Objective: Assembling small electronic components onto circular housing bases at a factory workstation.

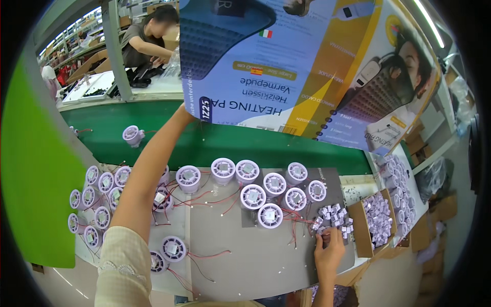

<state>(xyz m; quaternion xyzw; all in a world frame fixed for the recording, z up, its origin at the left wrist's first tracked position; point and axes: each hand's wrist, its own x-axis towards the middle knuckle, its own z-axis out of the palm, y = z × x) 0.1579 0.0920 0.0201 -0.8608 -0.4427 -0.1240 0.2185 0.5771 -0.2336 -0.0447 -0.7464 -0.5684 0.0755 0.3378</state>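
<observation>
My left arm stretches far forward over the bench to the green conveyor belt (230,146). Only the wrist of my left hand (185,115) shows; its fingers are hidden behind a large printed cardboard sheet (286,66). My right hand (330,249) is at the right of the bench, fingers curled together at the near edge of a pile of small pale lilac blocks (335,215). What it pinches is hidden by the fingers. Left of the pile stand several round lilac housings (269,216) with spoked tops, pale square pieces in their centres and thin red and black wires.
An open cardboard box (362,233) full of small lilac blocks stands at the right, beside more stacked housings (394,179). More housings crowd the left of the bench; one housing (133,135) sits on the belt. A green panel (36,169) borders the left. Across the belt, a person (148,43) works.
</observation>
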